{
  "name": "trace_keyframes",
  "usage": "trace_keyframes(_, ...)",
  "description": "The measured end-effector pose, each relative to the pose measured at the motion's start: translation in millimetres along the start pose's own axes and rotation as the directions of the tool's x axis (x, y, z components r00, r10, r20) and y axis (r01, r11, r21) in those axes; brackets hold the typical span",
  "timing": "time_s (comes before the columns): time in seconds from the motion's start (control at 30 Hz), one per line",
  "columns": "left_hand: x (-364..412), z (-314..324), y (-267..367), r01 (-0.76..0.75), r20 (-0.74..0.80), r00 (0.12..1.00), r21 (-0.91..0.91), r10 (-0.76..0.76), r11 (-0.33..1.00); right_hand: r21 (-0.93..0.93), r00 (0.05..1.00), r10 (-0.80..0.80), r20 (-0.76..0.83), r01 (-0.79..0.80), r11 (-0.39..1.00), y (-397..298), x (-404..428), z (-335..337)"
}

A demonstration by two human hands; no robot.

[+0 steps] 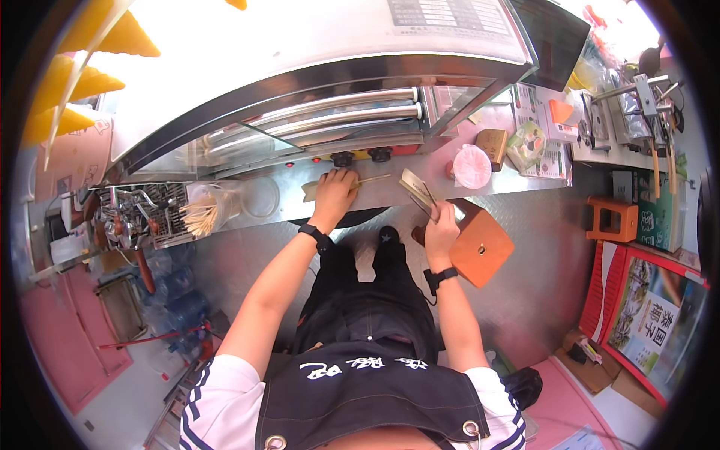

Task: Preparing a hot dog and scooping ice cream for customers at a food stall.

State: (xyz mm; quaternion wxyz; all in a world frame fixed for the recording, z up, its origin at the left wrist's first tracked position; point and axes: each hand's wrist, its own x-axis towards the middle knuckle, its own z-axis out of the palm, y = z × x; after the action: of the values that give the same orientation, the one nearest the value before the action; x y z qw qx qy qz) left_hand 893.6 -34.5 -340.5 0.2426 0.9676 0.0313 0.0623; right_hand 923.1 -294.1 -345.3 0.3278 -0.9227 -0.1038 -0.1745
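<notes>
My left hand (336, 194) lies over a small paper sleeve (310, 192) on the steel counter (306, 215), fingers curled down on it. A thin wooden stick (376, 178) sticks out to the right from under that hand; what the palm covers is hidden. Off the counter's front edge, my right hand (441, 225) grips slim metal tongs (421, 205). A printed paper sleeve (413, 184) is at their tips, seemingly between the arms. Just beyond my left hand are the black knobs (341, 159) of a glass-fronted roller grill (360, 117).
Left along the counter stand a tub of wooden sticks (201, 216) and a clear round container (261, 197). A pink-lined cup (471, 166) and a brown box (491, 147) sit at right. An orange stool (482, 247) is beside my right wrist. Further right stands a red-framed display fridge (655, 320).
</notes>
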Motion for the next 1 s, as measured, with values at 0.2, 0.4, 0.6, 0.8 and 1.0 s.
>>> trace_keyframes(0.2,-9,-13,20,0.081,-0.08,0.994,0.026,-0.079,0.996,0.346,0.972,0.177,0.155,-0.221,0.912,-46,-15,-61)
trace_keyframes(0.4,-66,-91,83,0.098,-0.21,0.962,-0.331,-0.174,0.939,0.547,0.91,0.179,0.375,-0.373,0.75,-93,-14,-86)
trace_keyframes(0.6,-116,-119,97,0.092,0.047,0.885,-0.993,-0.463,0.074,0.654,0.819,-0.192,0.54,-0.265,0.709,-173,-18,-56)
trace_keyframes(0.8,-188,-144,4,-0.073,-0.113,0.384,-0.993,-0.917,0.092,0.781,0.749,-0.513,0.419,-0.009,0.624,-275,-33,44)
trace_keyframes(1.0,-226,-168,-67,-0.283,-0.061,0.297,-0.959,-0.953,-0.027,0.669,0.643,-0.67,0.372,0.314,0.673,-357,-31,136)
